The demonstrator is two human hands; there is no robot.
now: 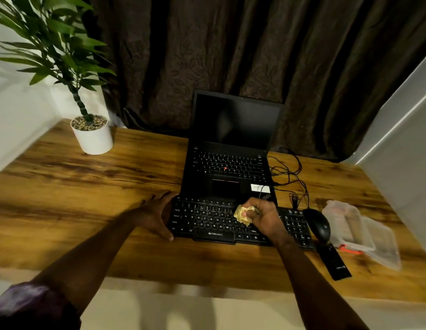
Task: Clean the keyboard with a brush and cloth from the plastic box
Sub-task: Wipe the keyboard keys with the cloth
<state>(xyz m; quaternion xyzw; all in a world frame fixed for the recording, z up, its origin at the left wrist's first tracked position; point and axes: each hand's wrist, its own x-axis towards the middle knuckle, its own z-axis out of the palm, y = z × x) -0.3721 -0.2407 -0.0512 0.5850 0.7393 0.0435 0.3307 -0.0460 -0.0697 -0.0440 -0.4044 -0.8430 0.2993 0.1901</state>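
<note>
Crumpled yellow cloth (242, 214) on black keyboard (207, 219)
Right hand (266, 217) grips it; left hand (159, 216) spread at the edge; clear plastic box (349, 225) contents blurred.

A black keyboard (207, 220) lies near the desk's (64, 186) front edge, its back edge touching an open laptop (231, 151) with a dark screen. The left hand (159, 215) rests flat-fingered against the keyboard's left end. The right hand (264, 217) grips a crumpled yellowish cloth (241, 214) on the keys. A black mouse (319, 225) sits just beside the keyboard's right end, with an open clear plastic box (359, 229) towards the desk's right edge. A white plant pot (93, 136) stands at the back left corner.
</note>
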